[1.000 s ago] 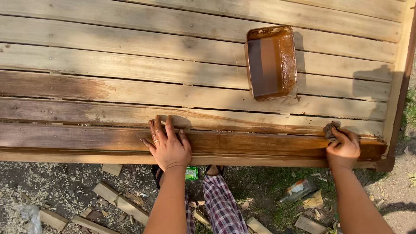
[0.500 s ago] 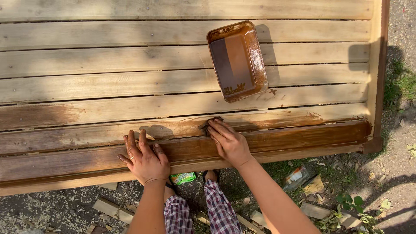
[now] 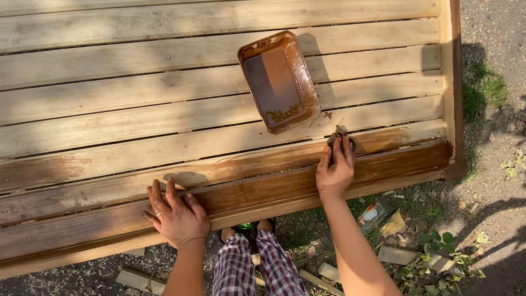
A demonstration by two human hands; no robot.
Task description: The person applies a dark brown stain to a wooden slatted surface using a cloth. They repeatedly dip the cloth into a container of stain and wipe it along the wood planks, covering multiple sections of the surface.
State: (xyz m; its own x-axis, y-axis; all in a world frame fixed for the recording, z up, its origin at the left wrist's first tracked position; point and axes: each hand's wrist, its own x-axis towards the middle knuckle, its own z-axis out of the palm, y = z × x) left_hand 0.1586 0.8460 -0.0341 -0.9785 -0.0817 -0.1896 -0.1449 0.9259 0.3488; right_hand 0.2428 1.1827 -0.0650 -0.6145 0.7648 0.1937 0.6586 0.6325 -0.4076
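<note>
Nearest the camera: checked trouser legs (image 3: 257, 268) over gravel and grass, with wood offcuts (image 3: 400, 256) lying on the ground to the right.

Left hand (image 3: 175, 215) lies flat, palm down, on the stained front plank (image 3: 263, 192) of the slatted wooden surface (image 3: 137, 71); fingers (image 3: 159, 196) spread wide, holding nothing.

Right hand (image 3: 335, 171) sits further right along the same edge. Its fingers are pinched narrow on a small dark applicator (image 3: 338, 137), pressed to the plank just beyond the front one, where wet brown stain gives way to bare wood. Cannot tell whether it is a rag or a sponge.

Just beyond the applicator, near it but not touching: a brown rectangular tray (image 3: 279, 81) of stain, tilted askew across the pale unstained slats.

Far slats bare, partly in dappled shade.
</note>
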